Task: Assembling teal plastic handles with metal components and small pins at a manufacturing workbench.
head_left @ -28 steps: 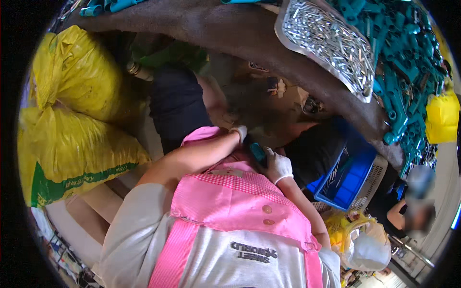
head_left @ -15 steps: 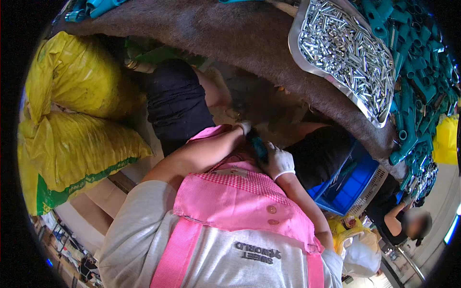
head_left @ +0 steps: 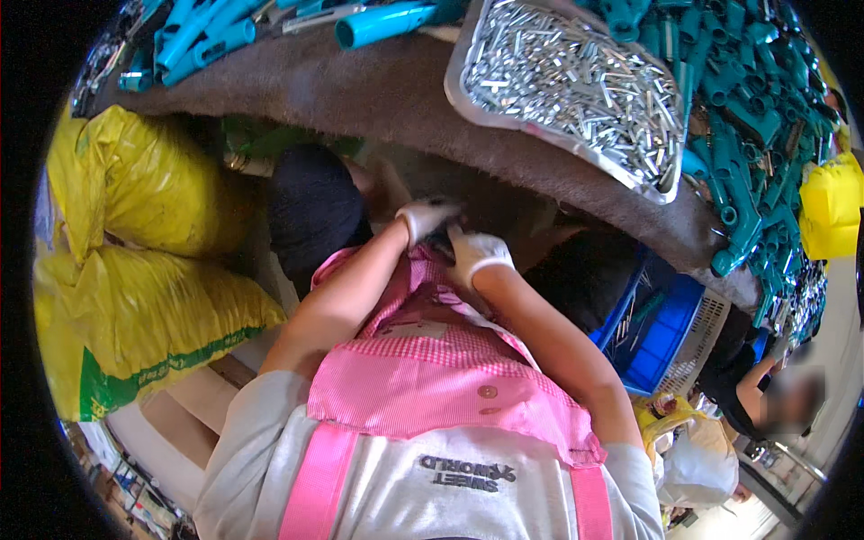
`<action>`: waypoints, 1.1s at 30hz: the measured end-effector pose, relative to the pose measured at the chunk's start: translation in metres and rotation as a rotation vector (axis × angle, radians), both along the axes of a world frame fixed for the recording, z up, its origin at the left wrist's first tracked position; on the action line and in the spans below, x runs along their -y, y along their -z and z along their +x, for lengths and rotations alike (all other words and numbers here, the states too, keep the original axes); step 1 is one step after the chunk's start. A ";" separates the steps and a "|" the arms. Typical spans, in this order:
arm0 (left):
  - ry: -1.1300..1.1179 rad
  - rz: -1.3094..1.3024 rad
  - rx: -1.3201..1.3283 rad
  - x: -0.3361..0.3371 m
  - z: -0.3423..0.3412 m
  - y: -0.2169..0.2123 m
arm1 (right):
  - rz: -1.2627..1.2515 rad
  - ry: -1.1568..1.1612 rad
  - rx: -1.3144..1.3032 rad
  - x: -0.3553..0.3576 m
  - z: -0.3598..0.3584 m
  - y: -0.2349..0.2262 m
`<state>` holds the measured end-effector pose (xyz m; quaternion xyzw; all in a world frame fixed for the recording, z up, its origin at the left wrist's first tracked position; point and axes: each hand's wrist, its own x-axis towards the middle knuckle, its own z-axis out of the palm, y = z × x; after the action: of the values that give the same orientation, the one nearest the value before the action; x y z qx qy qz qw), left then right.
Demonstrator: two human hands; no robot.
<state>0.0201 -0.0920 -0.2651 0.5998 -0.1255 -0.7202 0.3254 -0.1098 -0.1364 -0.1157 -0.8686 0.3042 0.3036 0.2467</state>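
Two gloved hands meet just under the near edge of the brown work table (head_left: 378, 99). The left hand (head_left: 421, 218) and the right hand (head_left: 477, 254), both in white gloves, close around a small dark object (head_left: 443, 241) held between them; their fingers are curled in on it, though it is too shadowed to tell what it is or how firmly each hand grips it. The hands hover above a pink apron (head_left: 432, 378) worn over a grey shirt. On the table, far from the hands, a metal tray (head_left: 468, 99) holds a heap of small silver pins (head_left: 576, 85). Teal plastic fittings (head_left: 738, 108) lie piled to the right of the tray, and more teal tubes (head_left: 207, 31) lie at the far left. Yellow sacks (head_left: 135, 270) stand on the left, a blue crate (head_left: 666, 333) on the right.
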 end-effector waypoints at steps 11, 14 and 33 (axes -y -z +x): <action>0.347 -0.092 1.028 0.007 -0.048 -0.080 | 0.021 0.227 -0.065 0.000 -0.019 0.033; 0.375 -0.043 1.004 0.005 -0.039 -0.090 | 0.097 0.115 -0.030 0.003 -0.018 0.012; 1.487 -1.122 1.811 -0.023 0.063 -0.054 | -0.159 0.613 0.769 -0.020 -0.143 -0.112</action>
<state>0.0832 -0.0686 -0.2114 0.4398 -0.8826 0.0822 -0.1445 -0.2528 -0.1163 -0.0036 -0.8044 0.4549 -0.1492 0.3518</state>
